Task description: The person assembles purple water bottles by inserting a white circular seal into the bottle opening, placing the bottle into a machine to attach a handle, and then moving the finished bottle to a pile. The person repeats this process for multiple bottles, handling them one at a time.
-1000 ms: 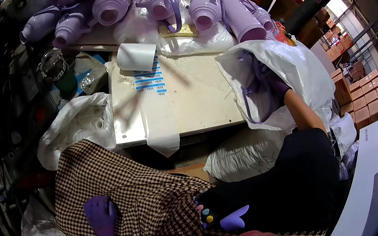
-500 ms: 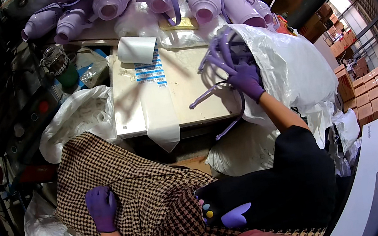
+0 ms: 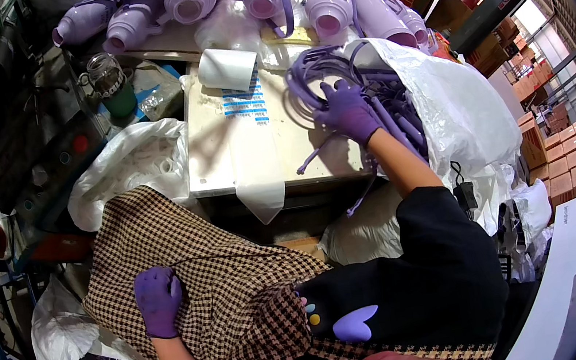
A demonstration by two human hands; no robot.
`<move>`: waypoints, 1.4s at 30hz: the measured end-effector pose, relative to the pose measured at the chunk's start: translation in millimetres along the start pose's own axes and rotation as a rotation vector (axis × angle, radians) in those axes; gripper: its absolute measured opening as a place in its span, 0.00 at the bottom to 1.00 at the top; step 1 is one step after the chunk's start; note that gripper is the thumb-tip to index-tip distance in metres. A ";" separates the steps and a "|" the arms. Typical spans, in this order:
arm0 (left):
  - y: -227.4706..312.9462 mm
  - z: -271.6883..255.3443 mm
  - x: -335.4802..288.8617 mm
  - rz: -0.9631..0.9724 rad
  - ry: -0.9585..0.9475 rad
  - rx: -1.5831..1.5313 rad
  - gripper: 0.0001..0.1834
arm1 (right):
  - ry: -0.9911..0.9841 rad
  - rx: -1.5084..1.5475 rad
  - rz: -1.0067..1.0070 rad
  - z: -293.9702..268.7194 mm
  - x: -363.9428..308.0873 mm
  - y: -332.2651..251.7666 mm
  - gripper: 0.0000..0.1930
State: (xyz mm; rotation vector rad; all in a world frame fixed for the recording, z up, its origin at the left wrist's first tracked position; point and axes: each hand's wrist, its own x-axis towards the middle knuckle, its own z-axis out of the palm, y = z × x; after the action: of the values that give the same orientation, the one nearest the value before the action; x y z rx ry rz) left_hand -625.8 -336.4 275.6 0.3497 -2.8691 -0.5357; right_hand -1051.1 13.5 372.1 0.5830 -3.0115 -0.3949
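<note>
My right hand (image 3: 347,111), in a purple glove, reaches over the table at the mouth of a white sack (image 3: 449,98). Its fingers curl over a bunch of long, looped purple handle straps (image 3: 304,82); the fingertips are partly hidden among them. More straps of the same kind fill the sack's opening, and one loose end points toward the table's front edge. In a matching glove, my left hand (image 3: 159,301) rests on the checked cloth (image 3: 203,258) over my lap, fingers folded in and nothing seen in them.
Lilac vacuum-flask bodies (image 3: 330,8) line the far edge. A roll of labels (image 3: 228,69) lies on the white tabletop (image 3: 211,157), its strip hanging over the front. Left stand a bag of clear rings (image 3: 133,176) and a glass jar (image 3: 111,87). Cartons (image 3: 569,162) are stacked at right.
My right hand has shifted left and up, drawing the strap bunch further onto the table; the loops now spread left of it. My left hand stays on my lap. The whole view has shifted slightly.
</note>
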 end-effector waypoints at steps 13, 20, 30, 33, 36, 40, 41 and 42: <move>0.5 -3.1 -12.2 -0.054 0.037 0.048 0.08 | -0.003 -0.005 -0.795 -4.9 -154.8 -25.2 0.41; -5.1 3.2 -10.2 -0.032 0.017 0.052 0.09 | 0.251 -0.041 -1.059 45.4 -137.2 20.1 0.32; -7.3 1.8 -11.1 0.038 0.061 0.007 0.09 | 0.496 0.378 -1.254 51.8 -27.8 -17.7 0.27; -10.7 -11.9 -22.5 0.041 0.188 -0.131 0.09 | 0.477 0.401 -1.326 28.5 -49.7 -41.5 0.30; -15.3 -38.8 -46.1 -0.041 0.557 -0.180 0.09 | 0.608 0.402 -1.230 -11.2 -107.2 -71.0 0.23; -25.2 -54.8 -122.7 -0.382 0.851 -0.297 0.10 | 0.815 0.824 -1.211 -24.7 -141.0 -139.9 0.15; -31.7 -47.8 -147.5 -0.447 0.907 -0.366 0.11 | 0.812 0.968 -1.274 -28.9 -150.7 -173.1 0.14; -38.4 -41.0 -168.7 -0.476 0.918 -0.244 0.10 | 0.808 1.092 -1.300 -33.3 -163.8 -198.5 0.13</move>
State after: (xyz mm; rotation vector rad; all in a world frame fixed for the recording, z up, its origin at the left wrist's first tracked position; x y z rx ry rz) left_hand -448.0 -339.7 272.8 0.9501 -1.8141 -0.5858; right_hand -824.3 -111.3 353.2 1.9935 -1.4605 1.2153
